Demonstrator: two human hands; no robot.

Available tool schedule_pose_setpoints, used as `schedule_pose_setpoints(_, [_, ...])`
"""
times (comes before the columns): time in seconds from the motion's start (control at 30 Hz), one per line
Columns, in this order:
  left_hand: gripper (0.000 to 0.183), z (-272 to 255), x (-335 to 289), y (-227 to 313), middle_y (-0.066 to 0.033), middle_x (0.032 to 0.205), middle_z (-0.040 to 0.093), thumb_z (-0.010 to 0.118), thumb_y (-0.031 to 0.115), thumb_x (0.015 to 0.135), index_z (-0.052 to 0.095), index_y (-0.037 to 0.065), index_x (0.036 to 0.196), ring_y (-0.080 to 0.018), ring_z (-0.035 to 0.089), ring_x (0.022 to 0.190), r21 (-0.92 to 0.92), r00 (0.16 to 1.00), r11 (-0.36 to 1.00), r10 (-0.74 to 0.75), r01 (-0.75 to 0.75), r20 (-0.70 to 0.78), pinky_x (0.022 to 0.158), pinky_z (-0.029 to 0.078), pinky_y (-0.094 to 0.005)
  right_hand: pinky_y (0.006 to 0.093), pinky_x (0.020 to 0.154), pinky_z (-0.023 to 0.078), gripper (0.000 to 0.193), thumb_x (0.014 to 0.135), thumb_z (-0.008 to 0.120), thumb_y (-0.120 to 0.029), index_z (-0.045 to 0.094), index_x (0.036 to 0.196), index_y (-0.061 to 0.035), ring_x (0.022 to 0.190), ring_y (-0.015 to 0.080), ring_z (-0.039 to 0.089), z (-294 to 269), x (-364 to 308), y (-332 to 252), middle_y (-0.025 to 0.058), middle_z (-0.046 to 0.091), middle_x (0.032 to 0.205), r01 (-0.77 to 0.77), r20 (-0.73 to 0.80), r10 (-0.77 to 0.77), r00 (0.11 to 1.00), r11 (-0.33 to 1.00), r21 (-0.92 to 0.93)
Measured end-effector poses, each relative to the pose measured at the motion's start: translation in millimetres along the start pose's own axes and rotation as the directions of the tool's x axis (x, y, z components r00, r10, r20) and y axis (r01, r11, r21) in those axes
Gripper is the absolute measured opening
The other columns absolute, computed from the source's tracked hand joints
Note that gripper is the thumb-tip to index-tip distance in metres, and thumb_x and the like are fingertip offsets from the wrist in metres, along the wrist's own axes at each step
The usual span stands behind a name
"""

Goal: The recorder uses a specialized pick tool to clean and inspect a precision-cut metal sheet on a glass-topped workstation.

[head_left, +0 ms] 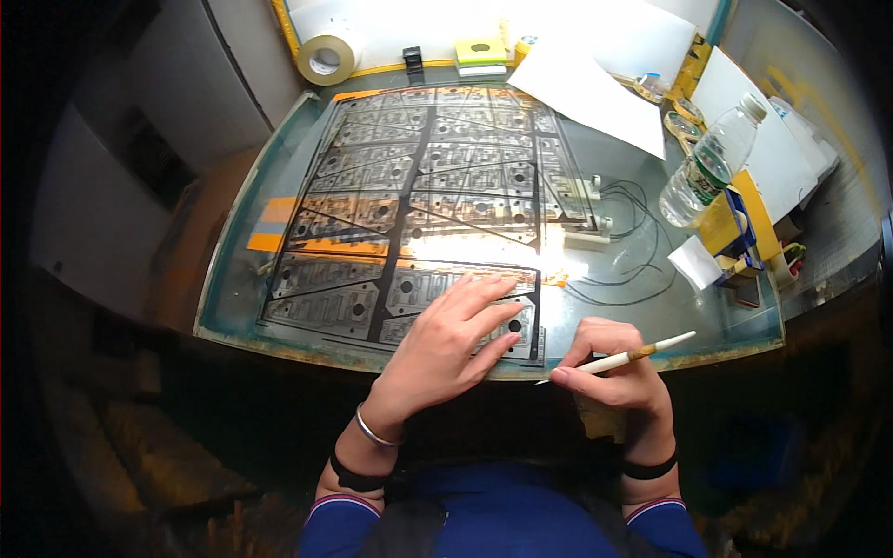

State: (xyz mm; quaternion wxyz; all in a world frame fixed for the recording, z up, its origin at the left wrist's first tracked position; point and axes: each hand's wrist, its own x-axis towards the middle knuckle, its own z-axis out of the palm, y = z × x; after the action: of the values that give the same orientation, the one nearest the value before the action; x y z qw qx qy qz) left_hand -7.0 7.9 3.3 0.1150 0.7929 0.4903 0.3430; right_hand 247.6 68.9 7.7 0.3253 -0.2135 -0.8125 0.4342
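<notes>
A large film sheet (pixel 456 177) with black circuit-like patterns lies on the glass-topped table (pixel 633 260). My left hand (pixel 456 335) rests on its near part, palm down, fingers stretched out and slightly spread, holding nothing. Just off the sheet's near right corner, my right hand (pixel 619 367) grips a slim white pen-shaped tool (pixel 605 362) with a brown band round it. Its thin tip points left, close to the table's front edge; I cannot tell whether it touches anything. Part of the sheet is hidden under my left hand.
At the back stand a tape roll (pixel 327 58) and a yellow-green box (pixel 480 50). White paper (pixel 595 98) lies at the back right. A clear plastic bottle (pixel 712 163) leans near a yellow-and-blue holder (pixel 739 232). Dark thin cables (pixel 651 270) curl right of the sheet.
</notes>
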Motion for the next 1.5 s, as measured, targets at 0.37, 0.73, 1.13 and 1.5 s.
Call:
schedule_pose_setpoints(0.37, [0.035, 1, -1, 0, -0.0168, 0.142, 0.064, 0.075, 0.021, 0.096, 0.071, 0.005, 0.127, -0.0353, 0.058, 0.136, 0.003, 1.000, 1.000, -0.001, 0.001, -0.005, 0.120, 0.040, -0.0505, 0.0330, 0.060, 0.045, 0.015, 0.081, 0.086, -0.010, 0.074, 0.075, -0.0051, 0.064, 0.0188, 0.063, 6, 1, -2, 0.0052, 0.070, 0.069, -0.046, -0.057, 0.044, 0.997, 0.998, -0.042])
schedule_pose_setpoints(0.73, [0.035, 0, 1, 1, -0.0165, 0.141, 0.065, 0.076, 0.019, 0.095, 0.071, 0.006, 0.126, -0.0353, 0.058, 0.137, -0.006, 1.000, 1.000, -0.013, 0.013, 0.004, 0.121, 0.040, -0.0504, 0.0309, 0.061, 0.047, 0.013, 0.081, 0.086, -0.007, 0.074, 0.078, -0.0026, 0.067, 0.0157, 0.065, 6, -1, -3, 0.0066, 0.070, 0.072, -0.108, -0.126, 0.109, 0.986, 0.994, 0.017])
schedule_pose_setpoints(1.13, [0.034, 0, 2, 1, -0.0159, 0.141, 0.065, 0.076, 0.020, 0.095, 0.071, 0.006, 0.126, -0.0349, 0.058, 0.136, 0.010, 1.000, 1.000, -0.007, 0.006, 0.011, 0.121, 0.040, -0.0504, 0.0327, 0.062, 0.050, 0.015, 0.080, 0.087, -0.007, 0.072, 0.076, -0.0035, 0.066, 0.0205, 0.066, 7, 1, -4, 0.0073, 0.070, 0.071, -0.078, -0.107, 0.069, 0.992, 0.994, -0.082])
schedule_pose_setpoints(1.5, [0.035, -1, 2, 1, -0.0159, 0.142, 0.064, 0.075, 0.020, 0.096, 0.071, 0.006, 0.127, -0.0348, 0.058, 0.137, 0.011, 1.000, 1.000, -0.005, 0.005, 0.020, 0.121, 0.040, -0.0506, 0.0323, 0.060, 0.047, 0.014, 0.081, 0.086, -0.007, 0.073, 0.078, -0.0039, 0.065, 0.0179, 0.064, 11, 1, -2, 0.0070, 0.070, 0.072, -0.097, -0.157, 0.088, 0.984, 0.994, -0.049])
